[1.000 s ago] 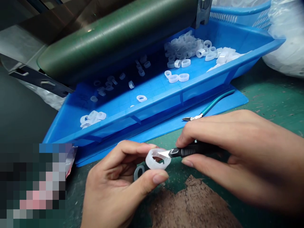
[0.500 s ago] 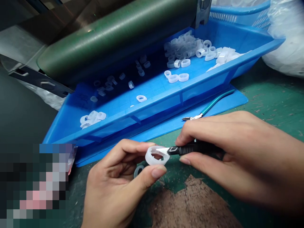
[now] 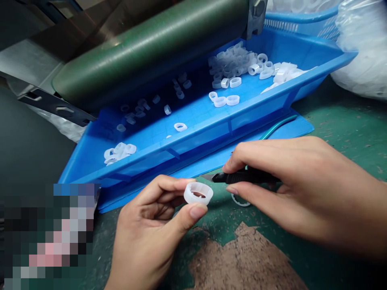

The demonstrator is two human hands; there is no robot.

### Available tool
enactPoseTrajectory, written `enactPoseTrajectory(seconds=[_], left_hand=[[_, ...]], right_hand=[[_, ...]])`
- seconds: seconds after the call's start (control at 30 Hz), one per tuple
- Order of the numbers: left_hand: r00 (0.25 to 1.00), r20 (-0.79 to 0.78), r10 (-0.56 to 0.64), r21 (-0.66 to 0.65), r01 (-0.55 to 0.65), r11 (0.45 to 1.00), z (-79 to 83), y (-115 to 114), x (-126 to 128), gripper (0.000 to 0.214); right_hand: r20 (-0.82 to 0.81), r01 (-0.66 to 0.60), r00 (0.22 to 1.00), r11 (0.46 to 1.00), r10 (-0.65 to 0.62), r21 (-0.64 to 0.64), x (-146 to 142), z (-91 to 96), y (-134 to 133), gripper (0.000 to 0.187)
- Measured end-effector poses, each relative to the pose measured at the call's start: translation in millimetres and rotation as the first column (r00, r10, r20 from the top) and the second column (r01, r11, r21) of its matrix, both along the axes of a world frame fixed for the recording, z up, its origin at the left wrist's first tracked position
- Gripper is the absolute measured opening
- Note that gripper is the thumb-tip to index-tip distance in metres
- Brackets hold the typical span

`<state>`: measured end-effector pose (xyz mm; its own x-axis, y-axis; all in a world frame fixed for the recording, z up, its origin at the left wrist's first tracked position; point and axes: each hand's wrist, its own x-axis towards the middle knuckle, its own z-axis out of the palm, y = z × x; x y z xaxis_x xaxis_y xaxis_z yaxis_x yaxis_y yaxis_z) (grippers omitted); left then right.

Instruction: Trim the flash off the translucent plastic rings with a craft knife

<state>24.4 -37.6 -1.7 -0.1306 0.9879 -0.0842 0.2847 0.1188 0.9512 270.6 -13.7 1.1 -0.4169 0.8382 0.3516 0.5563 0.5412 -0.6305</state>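
Between thumb and fingers, my left hand [image 3: 154, 225] pinches a translucent white plastic ring [image 3: 191, 196], tilted so that its opening faces up. Small bits show on the ring's inner edge. My right hand [image 3: 302, 193] is closed around a black craft knife [image 3: 242, 176], its pointed blade just above and right of the ring, apart from it. Another ring [image 3: 240, 200] lies on the table below the knife, partly hidden by my right thumb. Pliers with a teal handle [image 3: 276, 125] lie behind my right hand, their jaws mostly covered.
A large blue tray [image 3: 199, 143] with many white rings [image 3: 236, 60] stands beyond my hands. Over it runs a green roller [image 3: 157, 48]. A blue basket [image 3: 302, 24] and a clear plastic bag [image 3: 359, 60] are at the back right. The green table [image 3: 344, 133] has a worn brown patch.
The knife blade has come out of the ring and moved up and away from it. My right hand has risen slightly and covers more of the pliers.
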Motion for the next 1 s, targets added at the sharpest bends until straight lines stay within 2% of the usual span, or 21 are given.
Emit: enactPoseTrajectory(seconds=[0.07, 0.13, 0.2, 0.3, 0.37, 0.4, 0.57, 0.73, 0.8, 0.87, 1.0], left_hand=[[1.000, 0.003, 0.007, 0.003, -0.007, 1.000, 0.2, -1, 1, 0.018], [1.000, -0.004, 0.000, 0.018, 0.000, 1.000, 0.1, -2, 1, 0.021], [1.000, -0.027, -0.010, 0.040, 0.011, 0.999, -0.4, -4, -1, 0.024], [0.997, -0.071, -0.022, 0.063, 0.027, 0.998, -2.3, -8, -5, 0.027], [0.995, -0.091, -0.040, 0.076, 0.047, 0.996, -4.2, -10, -8, 0.030], [0.994, -0.096, -0.056, 0.085, 0.064, 0.994, -5.2, -11, -10, 0.032], [0.975, -0.129, -0.179, 0.144, 0.197, 0.970, -7.2, -9, -12, 0.030], [0.961, -0.164, -0.221, 0.161, 0.247, 0.955, -3.5, -4, -5, 0.025], [0.961, -0.153, -0.231, 0.143, 0.253, 0.957, -2.2, -3, -3, 0.025], [0.964, -0.126, -0.234, 0.128, 0.249, 0.960, -1.7, -3, -1, 0.029], [0.973, -0.097, -0.207, 0.092, 0.216, 0.972, -1.9, -6, -2, 0.031]], right_hand=[[-0.054, 0.014, 0.998, 0.993, -0.020, -0.117, -1, 1.9, -1, 0.015], [-0.131, 0.019, 0.990, 0.957, -0.059, -0.290, -2, 4.0, -2, 0.012], [-0.211, 0.004, 0.971, 0.890, -0.113, -0.456, -5, 6.3, -2, 0.008], [-0.297, -0.070, 0.940, 0.756, -0.169, -0.651, -10, 9.3, -2, 0.008], [-0.312, -0.117, 0.935, 0.683, -0.170, -0.721, -14, 10.4, -1, 0.013], [-0.313, -0.129, 0.936, 0.672, -0.161, -0.730, -16, 10.6, -1, 0.015], [-0.292, -0.127, 0.949, 0.704, -0.118, -0.698, -18, 7.4, -1, 0.019], [-0.254, -0.132, 0.967, 0.814, -0.019, -0.565, -16, 5.7, -3, 0.024], [-0.218, -0.118, 0.976, 0.836, -0.002, -0.535, -16, 7.8, -4, 0.023], [-0.196, -0.100, 0.981, 0.832, -0.010, -0.545, -17, 10.6, -4, 0.023], [-0.206, -0.097, 0.978, 0.792, -0.037, -0.603, -18, 14.6, -3, 0.024]])
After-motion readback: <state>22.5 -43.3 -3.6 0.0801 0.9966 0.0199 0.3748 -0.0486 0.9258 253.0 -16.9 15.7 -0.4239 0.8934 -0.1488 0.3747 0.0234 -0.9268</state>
